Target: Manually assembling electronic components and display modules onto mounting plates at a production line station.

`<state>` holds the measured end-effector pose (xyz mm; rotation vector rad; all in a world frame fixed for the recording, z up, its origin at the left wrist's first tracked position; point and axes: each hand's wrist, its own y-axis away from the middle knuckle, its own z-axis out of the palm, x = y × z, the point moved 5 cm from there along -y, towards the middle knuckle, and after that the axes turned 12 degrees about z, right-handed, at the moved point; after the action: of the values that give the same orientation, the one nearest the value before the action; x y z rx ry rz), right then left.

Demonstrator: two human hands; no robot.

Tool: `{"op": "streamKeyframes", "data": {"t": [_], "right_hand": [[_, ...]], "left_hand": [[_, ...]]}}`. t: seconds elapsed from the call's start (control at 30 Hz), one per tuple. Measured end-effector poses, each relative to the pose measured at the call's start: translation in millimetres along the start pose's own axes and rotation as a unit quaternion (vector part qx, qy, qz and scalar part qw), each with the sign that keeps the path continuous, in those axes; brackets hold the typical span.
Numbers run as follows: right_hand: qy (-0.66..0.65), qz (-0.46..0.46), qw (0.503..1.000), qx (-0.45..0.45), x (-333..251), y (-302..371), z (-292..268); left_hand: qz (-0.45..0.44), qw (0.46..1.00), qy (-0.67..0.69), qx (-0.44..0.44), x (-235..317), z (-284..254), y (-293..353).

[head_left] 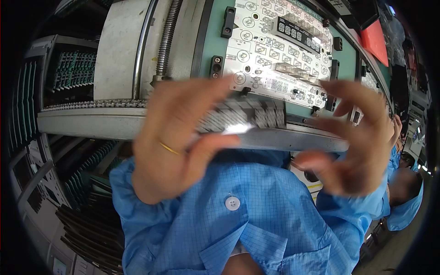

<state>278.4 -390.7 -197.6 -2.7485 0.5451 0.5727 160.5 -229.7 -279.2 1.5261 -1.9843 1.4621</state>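
Note:
Between the thumb and fingers of my left hand (169, 133) is a long dark display module (250, 118) with rows of thin metal pins, smeared by motion. It is held above the near conveyor rail (91, 121). My right hand (355, 137) is off the module's right end, blurred, its fingers apart and nothing visible in them. Beyond both hands lies a white circuit board (254, 52), populated with small parts and rows of pins. A black segment display (298, 35) sits on its far part. Black clamps (216, 67) and a green fixture plate (213, 34) surround the board.
A lead screw (167, 41) and a metal rod (143, 50) run away from me at left. Racks of green boards (71, 68) stand further left. A red piece (375, 43) lies at far right. Another person in a blue cap (407, 211) is at the right edge.

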Motion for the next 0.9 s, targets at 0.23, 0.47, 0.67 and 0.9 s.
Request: {"op": "streamKeyframes", "data": {"t": [0.23,0.47,0.67,0.9], "right_hand": [[-0.057,0.112,0.992,-0.020,-6.7,35.0,22.5],[-0.017,0.190,0.980,0.052,35.2,43.6,26.5],[0.047,0.181,0.980,0.068,55.2,45.4,38.5],[0.063,0.183,0.978,0.082,56.4,46.3,41.9]], "left_hand": [[0.076,0.996,0.044,0.011,24.2,24.1,-4.7],[0.062,0.996,-0.042,0.050,-9.7,3.0,-8.6],[-0.049,0.983,0.114,0.133,-43.4,-3.8,15.8],[-0.058,0.978,0.140,0.142,-40.8,-1.4,16.3]]}}
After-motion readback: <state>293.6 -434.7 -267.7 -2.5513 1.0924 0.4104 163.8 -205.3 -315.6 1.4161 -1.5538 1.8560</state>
